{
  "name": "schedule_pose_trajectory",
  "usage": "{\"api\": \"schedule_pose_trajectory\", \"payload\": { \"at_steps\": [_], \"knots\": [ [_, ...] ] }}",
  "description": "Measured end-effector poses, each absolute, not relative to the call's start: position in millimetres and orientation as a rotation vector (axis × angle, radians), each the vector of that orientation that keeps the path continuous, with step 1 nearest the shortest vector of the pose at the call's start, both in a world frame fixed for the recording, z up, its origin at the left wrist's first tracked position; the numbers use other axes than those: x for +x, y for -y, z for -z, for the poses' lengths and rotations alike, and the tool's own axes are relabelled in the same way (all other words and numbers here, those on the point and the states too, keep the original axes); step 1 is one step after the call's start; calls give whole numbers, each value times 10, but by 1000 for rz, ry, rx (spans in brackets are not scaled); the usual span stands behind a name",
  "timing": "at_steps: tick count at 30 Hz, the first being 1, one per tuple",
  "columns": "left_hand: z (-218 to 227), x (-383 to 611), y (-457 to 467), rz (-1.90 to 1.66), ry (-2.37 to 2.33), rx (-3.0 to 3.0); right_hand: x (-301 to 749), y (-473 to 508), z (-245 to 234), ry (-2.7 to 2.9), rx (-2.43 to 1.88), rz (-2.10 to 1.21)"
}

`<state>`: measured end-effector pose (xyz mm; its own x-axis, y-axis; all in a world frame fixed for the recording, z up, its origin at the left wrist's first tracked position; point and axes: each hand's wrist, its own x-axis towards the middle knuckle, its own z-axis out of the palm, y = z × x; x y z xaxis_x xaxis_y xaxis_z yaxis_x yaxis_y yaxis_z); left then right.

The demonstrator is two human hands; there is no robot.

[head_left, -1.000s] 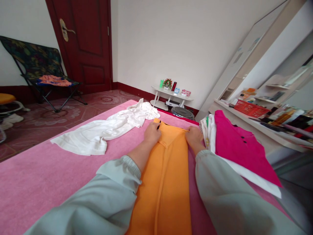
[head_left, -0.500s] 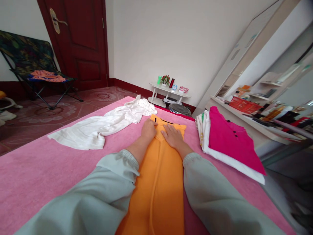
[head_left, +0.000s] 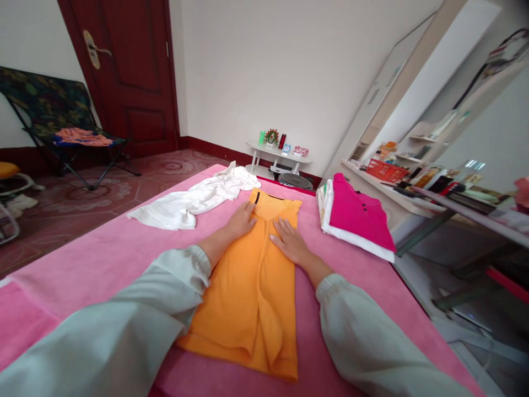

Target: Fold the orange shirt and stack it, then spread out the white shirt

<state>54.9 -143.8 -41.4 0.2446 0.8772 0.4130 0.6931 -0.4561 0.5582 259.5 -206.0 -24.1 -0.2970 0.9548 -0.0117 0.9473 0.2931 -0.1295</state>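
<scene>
An orange shirt (head_left: pixel 243 286) lies lengthwise on the pink bed cover (head_left: pixel 103 264), its sides folded inward to a long strip. Its far end has a dark band at the neckline, and its hem lies loosely rippled near me. My left hand (head_left: pixel 242 219) rests flat on the upper left edge of the shirt, fingers stretched out. On the upper right part lies my right hand (head_left: pixel 290 241), fingers spread, palm down. Neither hand grasps the fabric. Beyond my left hand a crumpled white garment (head_left: pixel 182 204) is spread out.
To the right sits a stack of folded clothes with a magenta shirt (head_left: pixel 359 215) on top. A dressing table with a red basket (head_left: pixel 386 170) stands beyond it. A low white stand (head_left: pixel 281 153) is at the wall, a folding chair (head_left: pixel 78 138) at the left.
Both hands have slid a little toward me over the shirt, and the left fingers have straightened out. My view has pulled back, so the shirt's near hem now shows.
</scene>
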Motion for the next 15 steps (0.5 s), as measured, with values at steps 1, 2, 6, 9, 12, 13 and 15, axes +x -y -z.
{"api": "schedule_pose_trajectory", "payload": {
  "at_steps": [1, 2, 6, 9, 12, 13, 15],
  "knots": [
    [411, 534, 1541, -1023, -1445, 2285, 2603, 2164, 246, 2463, -1803, -172],
    [404, 522, 1645, -1027, -1407, 2324, 2612, 2258, 252, 2452, -1784, -179],
    [353, 465, 2037, -972, -1174, 2465, 2666, 2508, 291, 2365, -1683, -207],
    [338, 380, 2253, -968, -1129, 2426, 2710, 2587, 302, 2204, -1524, -232],
    [351, 290, 2344, -1005, -1149, 2371, 2713, 2645, 257, 2102, -1341, -236],
    [356, 271, 2349, -1015, -1184, 2360, 2699, 2671, 231, 2111, -1286, -231],
    [360, 256, 2338, -1039, -1300, 2338, 2652, 2732, 171, 2144, -1201, -226]
  ]
}}
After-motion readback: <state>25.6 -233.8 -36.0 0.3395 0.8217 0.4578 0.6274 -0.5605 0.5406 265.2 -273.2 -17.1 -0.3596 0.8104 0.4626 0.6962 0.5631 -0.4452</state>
